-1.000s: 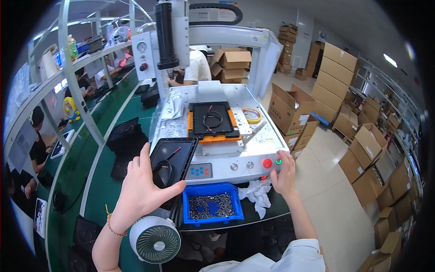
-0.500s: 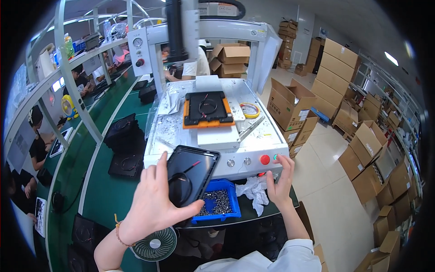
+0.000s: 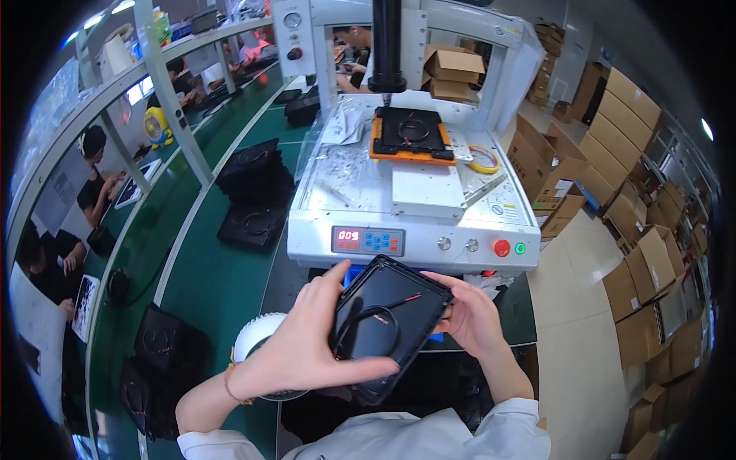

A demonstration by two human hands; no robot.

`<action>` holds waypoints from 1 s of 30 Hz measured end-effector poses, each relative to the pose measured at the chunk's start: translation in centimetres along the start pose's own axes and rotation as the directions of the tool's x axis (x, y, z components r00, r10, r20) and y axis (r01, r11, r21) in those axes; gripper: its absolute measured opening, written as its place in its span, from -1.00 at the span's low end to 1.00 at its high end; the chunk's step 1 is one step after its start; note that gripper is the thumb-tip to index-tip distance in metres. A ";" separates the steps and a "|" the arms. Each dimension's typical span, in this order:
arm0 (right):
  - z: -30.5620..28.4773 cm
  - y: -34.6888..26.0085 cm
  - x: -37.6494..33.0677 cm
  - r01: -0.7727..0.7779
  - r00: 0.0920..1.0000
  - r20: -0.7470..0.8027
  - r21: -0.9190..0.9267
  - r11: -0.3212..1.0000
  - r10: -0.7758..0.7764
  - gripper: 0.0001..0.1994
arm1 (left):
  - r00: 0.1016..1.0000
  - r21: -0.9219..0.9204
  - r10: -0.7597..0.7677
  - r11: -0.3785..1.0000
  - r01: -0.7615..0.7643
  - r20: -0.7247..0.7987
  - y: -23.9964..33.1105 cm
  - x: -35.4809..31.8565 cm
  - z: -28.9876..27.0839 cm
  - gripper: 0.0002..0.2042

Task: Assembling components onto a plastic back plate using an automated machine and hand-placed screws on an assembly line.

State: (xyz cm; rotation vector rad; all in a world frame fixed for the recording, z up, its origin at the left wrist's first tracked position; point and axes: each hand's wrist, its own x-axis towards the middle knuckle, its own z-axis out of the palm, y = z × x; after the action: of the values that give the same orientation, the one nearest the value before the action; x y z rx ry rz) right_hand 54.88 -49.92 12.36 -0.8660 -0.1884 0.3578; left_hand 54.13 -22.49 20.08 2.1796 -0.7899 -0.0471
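A shallow black plastic case [image 3: 418, 316] with a coiled black cable and a red-tipped wire inside is tilted in front of me. Along its left side, my left hand [image 3: 318, 341] grips it, thumb across the lower edge. My right hand [image 3: 471, 310] has its fingers on the case's right edge, partly hidden behind it. Beyond stands a white gantry machine [image 3: 422, 249], with a similar black case [image 3: 412, 132] in an orange fixture [image 3: 414, 159]. Above the fixture's left end hangs the machine's black vertical head [image 3: 387, 46].
Stacks of black cases [image 3: 253, 184] lie on the green bench [image 3: 192, 284] to the left. A round fan [image 3: 261, 333] is partly behind my left forearm. Yellow tape [image 3: 484, 159] rests on the machine bed. Cardboard boxes [image 3: 640, 264] fill the right; people sit at far left.
My right hand has left the machine's green button and come to the case. The case has moved right and nearer. The black head is now over the fixture's left end; my view has shifted.
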 end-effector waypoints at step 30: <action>5.5 -4.9 -1.9 0.757 0.585 0.785 -0.440 0.483 -0.201 -0.84 | 0.990 -0.978 -0.141 -0.204 -0.037 -0.008 -2.3 -2.7 5.8 -0.12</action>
State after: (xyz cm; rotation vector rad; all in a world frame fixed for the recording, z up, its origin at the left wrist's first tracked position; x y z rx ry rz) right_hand 52.53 -49.62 19.58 -1.4327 -1.3473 -0.0660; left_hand 51.48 -23.81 13.97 0.5011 -0.2517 -0.4510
